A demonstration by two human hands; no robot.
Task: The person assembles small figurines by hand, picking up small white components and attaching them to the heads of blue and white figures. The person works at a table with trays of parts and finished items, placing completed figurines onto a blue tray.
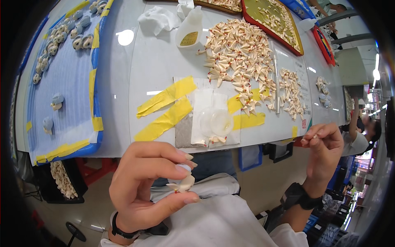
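My left hand (pixel 138 177) is closed, its thumb and fingers pinching a small cream and light-blue plastic figure piece (pixel 186 183) with a pointed tip and a red spot. It holds the piece above my lap, just off the table's front edge. Off to the right, my right hand (pixel 327 150) is raised with its fingertips pinched on a tiny cream piece (pixel 315 136); its exact shape is too small to make out. On the table between the hands lies a work pad with clear round dishes (pixel 222 122) and a few cream pointed pieces (pixel 217 140) along its front.
Yellow tape strips (pixel 164 96) flank the pad. Beyond it spreads a heap of red-tipped cream pieces (pixel 240 51), with a metal ruler-like strip (pixel 276 82) beside it. A white bottle (pixel 190 29) stands behind. At left, a blue-rimmed tray (pixel 74 119) carries several blue-and-cream figure pieces.
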